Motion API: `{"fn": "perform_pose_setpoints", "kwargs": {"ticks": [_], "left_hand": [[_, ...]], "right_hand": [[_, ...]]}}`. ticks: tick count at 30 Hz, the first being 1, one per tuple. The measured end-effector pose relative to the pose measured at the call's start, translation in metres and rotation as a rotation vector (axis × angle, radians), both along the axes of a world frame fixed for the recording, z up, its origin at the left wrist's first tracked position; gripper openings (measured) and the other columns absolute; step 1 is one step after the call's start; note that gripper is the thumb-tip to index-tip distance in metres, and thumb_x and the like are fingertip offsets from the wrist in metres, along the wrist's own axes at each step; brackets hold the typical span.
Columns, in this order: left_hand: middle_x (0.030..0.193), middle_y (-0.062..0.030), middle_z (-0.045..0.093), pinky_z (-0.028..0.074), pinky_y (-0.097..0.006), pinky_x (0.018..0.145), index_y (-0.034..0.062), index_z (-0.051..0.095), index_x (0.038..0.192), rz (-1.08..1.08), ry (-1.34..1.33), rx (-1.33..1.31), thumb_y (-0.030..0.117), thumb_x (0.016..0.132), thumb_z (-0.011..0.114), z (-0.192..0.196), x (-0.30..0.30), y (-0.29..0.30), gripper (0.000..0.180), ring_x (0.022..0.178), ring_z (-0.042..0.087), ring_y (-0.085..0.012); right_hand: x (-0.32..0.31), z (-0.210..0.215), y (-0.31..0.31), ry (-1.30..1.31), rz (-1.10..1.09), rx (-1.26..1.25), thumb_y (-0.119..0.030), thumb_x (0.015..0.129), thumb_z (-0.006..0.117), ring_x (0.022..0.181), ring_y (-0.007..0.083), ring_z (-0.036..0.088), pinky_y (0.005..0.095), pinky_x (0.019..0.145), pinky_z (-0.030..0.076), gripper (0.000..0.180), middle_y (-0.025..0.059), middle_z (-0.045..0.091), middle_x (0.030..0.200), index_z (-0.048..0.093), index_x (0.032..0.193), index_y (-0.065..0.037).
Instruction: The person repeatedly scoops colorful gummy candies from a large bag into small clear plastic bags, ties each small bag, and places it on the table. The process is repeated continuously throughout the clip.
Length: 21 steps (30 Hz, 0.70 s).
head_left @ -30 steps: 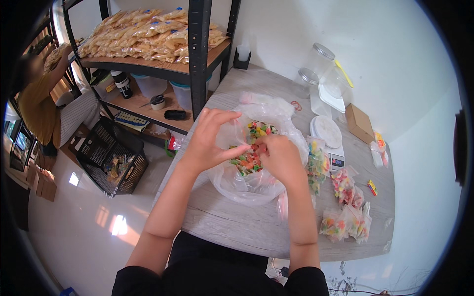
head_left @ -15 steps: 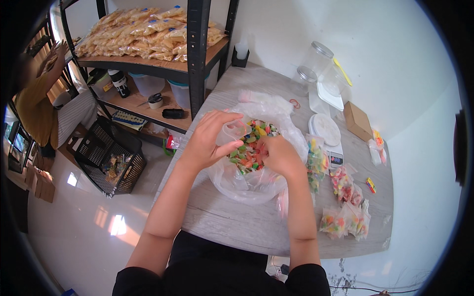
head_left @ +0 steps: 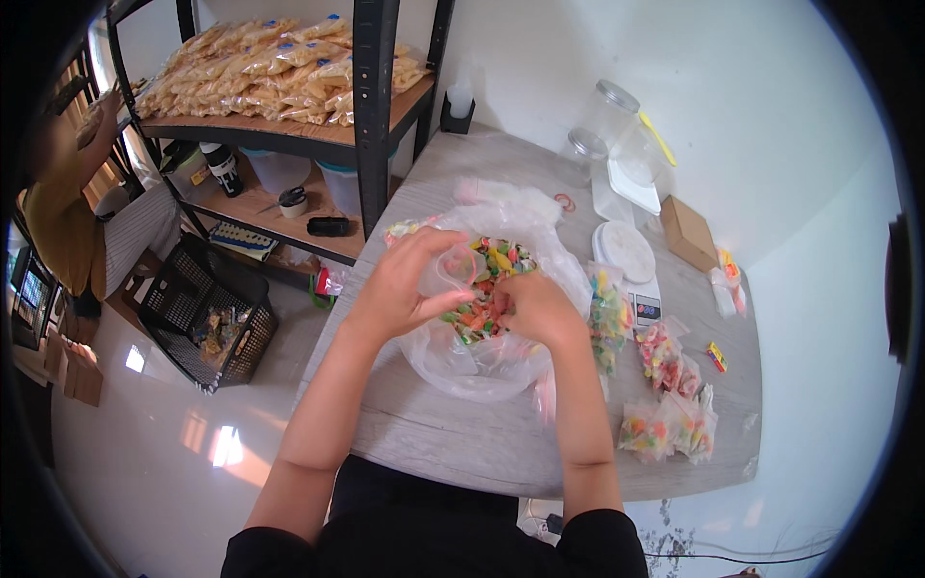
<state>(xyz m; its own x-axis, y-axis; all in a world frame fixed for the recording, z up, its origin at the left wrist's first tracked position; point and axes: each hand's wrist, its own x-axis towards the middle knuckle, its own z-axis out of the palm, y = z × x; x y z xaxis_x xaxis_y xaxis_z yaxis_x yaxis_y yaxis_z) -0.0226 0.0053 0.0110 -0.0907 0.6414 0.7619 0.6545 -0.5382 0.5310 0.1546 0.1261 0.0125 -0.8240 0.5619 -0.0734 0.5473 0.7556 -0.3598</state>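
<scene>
A big clear plastic bag point(head_left: 472, 377) lies wide on the table, full of small candies point(head_left: 470, 324) in red, green, orange and yellow. My left hand point(head_left: 383, 294) is closed round a small clear plastic cup point(head_left: 451, 269), thumb on one side and fingers on the other, above the bag's left part. The cup is tilted and looks mostly see-through. My right hand point(head_left: 545, 308) reaches into the bag with curled fingers, pinching at reddish candies; its fingertips are partly hidden.
Right of the bag lie several filled candy pouches point(head_left: 665, 424), a scale point(head_left: 647, 306) with a round white lid point(head_left: 624, 252), and a cardboard box point(head_left: 689, 234). Clear jars point(head_left: 602, 120) stand behind. At left are a loaded shelf point(head_left: 251, 125), a black crate point(head_left: 207, 308) and another person point(head_left: 63, 231).
My right fingers have curled in tighter among the candies. My left hand still holds the cup, which has shifted slightly. The whole view has moved a little.
</scene>
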Motion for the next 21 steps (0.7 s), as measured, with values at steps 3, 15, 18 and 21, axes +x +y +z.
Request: {"fn": "perform_pose_setpoints", "kwargs": {"ticks": [3,15,18,21], "left_hand": [[0.101,-0.0121,0.06,0.042,-0.039,0.089,0.0049,0.052,0.115,-0.007,0.042,-0.029,0.031,0.07,0.076,0.003,0.002,-0.002,0.057,0.094,0.057,-0.0307],[0.101,-0.0102,0.057,0.043,-0.032,0.08,0.0017,0.049,0.118,-0.122,-0.12,-0.059,0.03,0.077,0.071,-0.004,0.006,0.002,0.055,0.091,0.054,-0.0219],[0.104,-0.0107,0.056,0.043,-0.032,0.086,0.0015,0.048,0.119,-0.109,-0.155,-0.035,0.029,0.08,0.068,-0.005,0.007,0.001,0.052,0.099,0.054,-0.0222],[0.102,-0.0094,0.056,0.043,-0.032,0.084,0.0019,0.046,0.121,-0.268,-0.419,-0.047,0.034,0.085,0.062,-0.007,0.01,0.002,0.051,0.095,0.053,-0.0192]], "right_hand": [[0.0,0.001,-0.002,0.03,0.014,0.085,-0.004,0.059,0.066,0.078,0.0287,0.062,0.0394,0.068,0.048,0.02,0.0098,0.065,0.077,0.066,0.079,-0.009],[-0.007,-0.008,0.001,0.06,0.115,-0.08,-0.009,0.065,0.07,0.081,0.0291,0.061,0.0392,0.07,0.049,0.022,0.0115,0.064,0.081,0.068,0.087,-0.008],[-0.008,-0.011,0.001,0.123,0.098,0.026,-0.005,0.067,0.067,0.076,0.0294,0.061,0.0369,0.068,0.049,0.021,0.0133,0.063,0.08,0.067,0.087,-0.003],[-0.004,-0.003,0.01,0.241,0.054,0.028,-0.004,0.07,0.064,0.069,0.0295,0.06,0.0361,0.063,0.047,0.021,0.0152,0.063,0.08,0.066,0.09,0.0]]}}
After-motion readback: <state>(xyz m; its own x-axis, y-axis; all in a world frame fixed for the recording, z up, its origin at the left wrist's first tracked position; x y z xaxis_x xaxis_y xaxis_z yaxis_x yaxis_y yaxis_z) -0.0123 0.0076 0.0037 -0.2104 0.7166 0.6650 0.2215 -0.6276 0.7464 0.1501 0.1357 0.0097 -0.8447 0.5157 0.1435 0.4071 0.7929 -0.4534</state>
